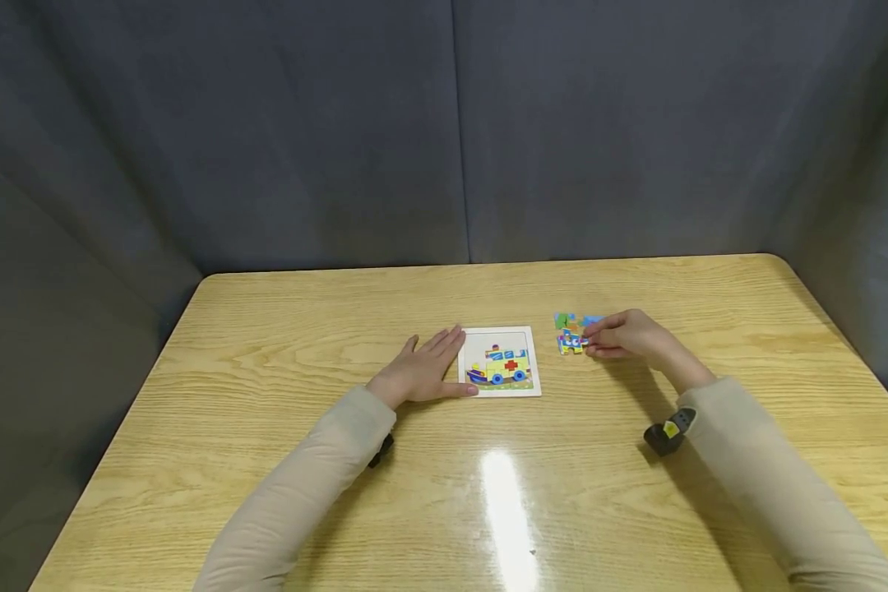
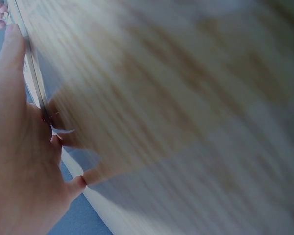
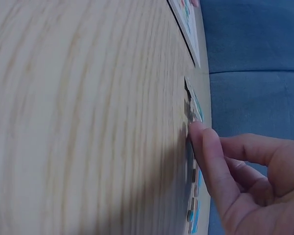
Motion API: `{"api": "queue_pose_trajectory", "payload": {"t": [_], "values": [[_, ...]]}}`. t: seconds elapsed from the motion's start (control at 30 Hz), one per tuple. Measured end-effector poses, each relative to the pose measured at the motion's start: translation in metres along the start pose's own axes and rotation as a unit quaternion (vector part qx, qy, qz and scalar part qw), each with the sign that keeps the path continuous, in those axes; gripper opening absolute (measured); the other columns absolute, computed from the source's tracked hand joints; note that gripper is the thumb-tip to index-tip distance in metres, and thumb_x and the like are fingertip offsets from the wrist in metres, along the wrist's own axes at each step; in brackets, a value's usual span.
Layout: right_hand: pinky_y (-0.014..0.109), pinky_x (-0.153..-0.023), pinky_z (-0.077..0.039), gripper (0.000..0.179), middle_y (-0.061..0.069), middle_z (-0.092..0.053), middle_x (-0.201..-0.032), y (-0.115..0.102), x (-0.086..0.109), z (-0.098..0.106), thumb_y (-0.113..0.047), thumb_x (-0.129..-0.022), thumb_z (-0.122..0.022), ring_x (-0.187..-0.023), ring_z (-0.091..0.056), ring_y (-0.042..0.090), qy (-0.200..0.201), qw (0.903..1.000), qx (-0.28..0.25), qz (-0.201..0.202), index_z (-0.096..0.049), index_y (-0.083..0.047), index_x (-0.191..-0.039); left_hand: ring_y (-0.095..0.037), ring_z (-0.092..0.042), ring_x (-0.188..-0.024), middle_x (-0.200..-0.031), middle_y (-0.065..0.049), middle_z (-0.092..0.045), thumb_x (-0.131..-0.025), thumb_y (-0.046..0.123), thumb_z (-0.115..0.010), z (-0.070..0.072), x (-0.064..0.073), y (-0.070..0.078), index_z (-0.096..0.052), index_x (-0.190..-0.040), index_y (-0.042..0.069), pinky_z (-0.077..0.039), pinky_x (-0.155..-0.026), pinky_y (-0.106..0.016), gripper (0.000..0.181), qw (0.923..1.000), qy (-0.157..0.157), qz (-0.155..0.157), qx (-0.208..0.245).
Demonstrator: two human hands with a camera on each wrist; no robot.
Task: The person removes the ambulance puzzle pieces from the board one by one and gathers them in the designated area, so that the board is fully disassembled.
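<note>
A square jigsaw puzzle with a white frame (image 1: 536, 363) lies on the table, its lower part filled with a yellow ambulance picture (image 1: 497, 367). My left hand (image 1: 423, 372) rests at its left side, fingers spread, with the thumb on the lower left corner. To the right of the frame, my right hand (image 1: 627, 335) pinches a puzzle piece (image 1: 571, 344) showing two cartoon eyes. That piece (image 3: 190, 90) appears tilted off the table in the right wrist view. The fingertips cover part of it. Other loose puzzle pieces (image 1: 563, 320) lie just beyond, partly hidden by the hand.
The wooden table (image 1: 303, 329) has rounded far corners and a bright light reflection near its front. Dark cloth curtains (image 1: 340, 148) stand behind it and along both sides. A dark wrist camera (image 1: 664, 437) hangs under the right sleeve.
</note>
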State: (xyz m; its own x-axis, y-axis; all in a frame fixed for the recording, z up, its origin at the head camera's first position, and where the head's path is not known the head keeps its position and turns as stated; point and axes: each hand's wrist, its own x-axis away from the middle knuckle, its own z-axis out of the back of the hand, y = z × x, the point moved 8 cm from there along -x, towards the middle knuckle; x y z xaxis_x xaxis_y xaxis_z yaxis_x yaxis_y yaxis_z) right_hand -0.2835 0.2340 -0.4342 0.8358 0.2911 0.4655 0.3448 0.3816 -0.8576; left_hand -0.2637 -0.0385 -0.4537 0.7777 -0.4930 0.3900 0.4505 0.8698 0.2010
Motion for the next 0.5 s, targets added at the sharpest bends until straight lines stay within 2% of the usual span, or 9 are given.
{"api": "queue_pose_trajectory", "payload": {"t": [0.3,0.4,0.5], "values": [[0.017,-0.079,-0.055,0.043,-0.008,-0.068,-0.088,-0.006,0.003,0.004,-0.002,-0.098,-0.049,-0.082,-0.067,0.0,0.013,0.9998,0.005,0.013,-0.038,0.018,-0.134,-0.013,0.002,-0.151,-0.162,0.006,0.008,-0.089,0.071,-0.04,-0.001,-0.001,-0.001,0.005,-0.155,0.021,-0.002,-0.122,-0.053,0.094,1.0,-0.004,-0.001,0.001],[0.02,-0.084,-0.055,0.045,-0.002,-0.068,-0.097,-0.015,0.002,-0.001,-0.003,-0.097,-0.05,-0.085,-0.064,-0.002,0.015,0.999,0.025,0.035,-0.038,0.018,-0.135,-0.013,0.002,-0.151,-0.162,0.006,0.009,-0.089,0.071,-0.04,-0.001,-0.001,-0.001,0.006,-0.155,0.021,-0.002,-0.122,-0.053,0.094,1.0,-0.004,-0.001,0.002],[0.022,-0.087,-0.055,0.045,0.011,-0.066,-0.11,-0.026,0.001,-0.01,-0.005,-0.097,-0.052,-0.087,-0.063,-0.003,0.016,0.9958,0.073,0.054,-0.041,0.015,-0.135,-0.013,0.002,-0.151,-0.162,0.006,0.008,-0.089,0.071,-0.04,0.0,0.0,0.0,0.006,-0.155,0.021,-0.002,-0.122,-0.052,0.094,1.0,-0.004,0.0,0.003]]}}
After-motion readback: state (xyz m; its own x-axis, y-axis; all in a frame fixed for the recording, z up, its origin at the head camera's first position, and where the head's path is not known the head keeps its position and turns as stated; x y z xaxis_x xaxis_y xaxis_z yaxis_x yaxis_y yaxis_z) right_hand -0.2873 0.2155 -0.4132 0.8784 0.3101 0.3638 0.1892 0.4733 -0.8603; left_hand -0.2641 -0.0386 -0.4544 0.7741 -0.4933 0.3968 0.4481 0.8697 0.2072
